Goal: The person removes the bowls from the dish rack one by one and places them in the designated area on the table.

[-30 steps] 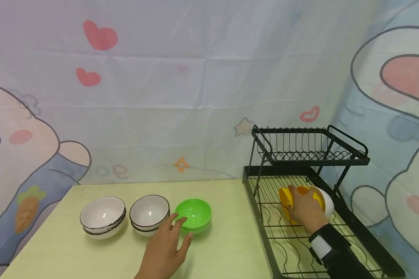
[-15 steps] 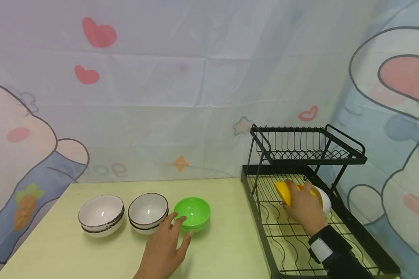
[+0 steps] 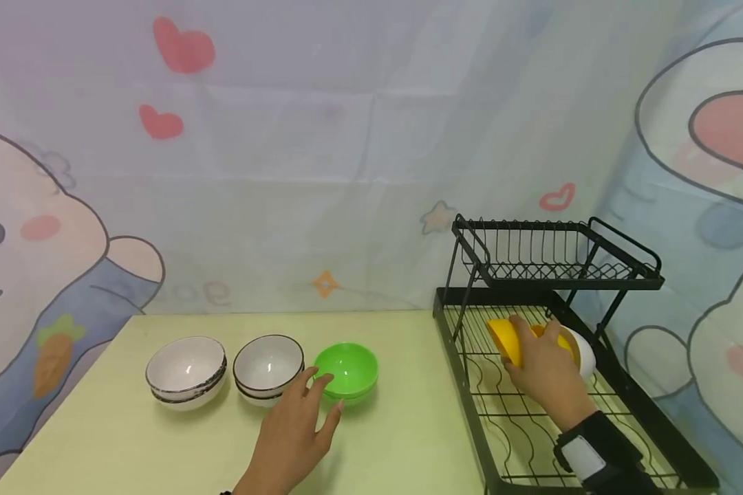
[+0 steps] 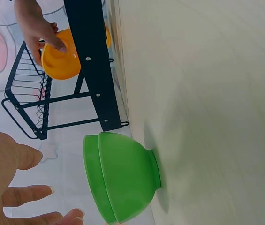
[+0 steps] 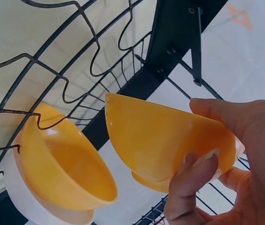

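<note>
Left hand (image 3: pixel 293 433) spread, my right hand (image 3: pixel 546 375) pinches a yellow bowl (image 5: pixel 165 136), probably light (inside hidden), best rim-held, toward the rack's (image 3: pixel 470 405) far edge.

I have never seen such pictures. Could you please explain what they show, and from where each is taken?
No machine here: only a person's left hand and right hand. The wide picture is from a head camera, the others from each wrist. On the table stand two stacks of white bowls and one of green bowls, beside a black dish rack. The right hand holds a yellow bowl at the rack's lower level, near another yellow bowl and a white bowl. The left hand, near the green bowls, holds nothing.
</note>
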Available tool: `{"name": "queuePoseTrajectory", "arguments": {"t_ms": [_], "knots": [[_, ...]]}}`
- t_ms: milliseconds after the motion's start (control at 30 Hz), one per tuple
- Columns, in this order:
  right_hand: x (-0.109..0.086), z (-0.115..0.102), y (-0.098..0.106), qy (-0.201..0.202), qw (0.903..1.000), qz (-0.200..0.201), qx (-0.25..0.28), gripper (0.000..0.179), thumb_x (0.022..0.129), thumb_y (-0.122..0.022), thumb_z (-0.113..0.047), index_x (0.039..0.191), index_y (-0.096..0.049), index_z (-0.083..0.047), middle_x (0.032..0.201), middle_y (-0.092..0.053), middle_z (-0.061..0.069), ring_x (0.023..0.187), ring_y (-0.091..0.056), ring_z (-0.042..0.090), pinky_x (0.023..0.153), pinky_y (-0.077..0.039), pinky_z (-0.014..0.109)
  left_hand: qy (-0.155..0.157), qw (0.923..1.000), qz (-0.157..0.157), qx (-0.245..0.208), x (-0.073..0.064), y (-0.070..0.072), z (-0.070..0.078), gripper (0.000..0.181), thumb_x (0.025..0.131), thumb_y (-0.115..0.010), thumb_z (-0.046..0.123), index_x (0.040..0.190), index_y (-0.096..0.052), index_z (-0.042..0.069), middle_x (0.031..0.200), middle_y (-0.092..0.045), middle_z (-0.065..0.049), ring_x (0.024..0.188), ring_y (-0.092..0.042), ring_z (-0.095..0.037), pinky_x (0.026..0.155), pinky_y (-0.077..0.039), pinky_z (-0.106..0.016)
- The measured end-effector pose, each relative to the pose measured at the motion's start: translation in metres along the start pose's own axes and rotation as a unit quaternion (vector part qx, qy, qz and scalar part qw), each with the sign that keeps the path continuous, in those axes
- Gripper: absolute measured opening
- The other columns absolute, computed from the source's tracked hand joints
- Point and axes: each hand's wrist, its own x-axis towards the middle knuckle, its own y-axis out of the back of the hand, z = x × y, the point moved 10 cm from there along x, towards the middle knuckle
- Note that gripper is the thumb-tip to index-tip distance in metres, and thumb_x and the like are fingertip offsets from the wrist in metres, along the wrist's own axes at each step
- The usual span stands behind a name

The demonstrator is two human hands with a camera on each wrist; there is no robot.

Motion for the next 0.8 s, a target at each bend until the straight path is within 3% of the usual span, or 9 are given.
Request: {"name": "queuePoseTrajectory", "arguments": {"t_ms": [300,400,667,800], "knots": [[-0.001,0.009,0.014,-0.016,0.9995,0.027,0.006,0.069,0.087,-0.07,-0.02,0.144,-0.036,-0.001,0.117,-0.035,0.046,0.061,-0.057,0.039,0.046,-0.052,0.042,-0.017,0.9998,0.009,0.0,0.01,0.008,0.005,0.04,0.09,-0.073,0.031,0.123,-0.064,0.01,0.13,-0.061,-0.015,0.095,-0.069,-0.023,0.061,-0.054,-0.039],[-0.005,0.012,0.014,-0.022,0.9991,0.032,0.016,0.069,0.087,-0.07,-0.02,0.144,-0.037,-0.002,0.122,-0.034,0.047,0.065,-0.057,0.044,0.048,-0.053,0.046,-0.019,0.9998,0.007,0.0,0.01,0.008,0.005,0.04,0.09,-0.073,0.031,0.124,-0.064,0.01,0.131,-0.061,-0.016,0.096,-0.069,-0.023,0.062,-0.055,-0.039],[-0.012,0.014,0.01,-0.012,0.9989,0.039,0.023,0.07,0.087,-0.07,-0.02,0.144,-0.036,0.0,0.13,-0.032,0.047,0.06,-0.057,0.039,0.044,-0.051,0.039,-0.019,0.9998,0.004,0.001,0.004,0.005,0.004,0.041,0.09,-0.073,0.03,0.123,-0.064,0.009,0.13,-0.061,-0.018,0.094,-0.069,-0.024,0.064,-0.056,-0.039],[-0.015,0.011,0.01,-0.009,0.9989,0.039,0.026,0.069,0.087,-0.071,-0.021,0.143,-0.037,0.0,0.13,-0.033,0.046,0.069,-0.058,0.045,0.047,-0.053,0.044,-0.014,0.9999,-0.002,-0.003,0.0,0.004,0.003,0.042,0.09,-0.073,0.03,0.124,-0.064,0.007,0.131,-0.061,-0.018,0.095,-0.069,-0.025,0.064,-0.055,-0.039]]}}
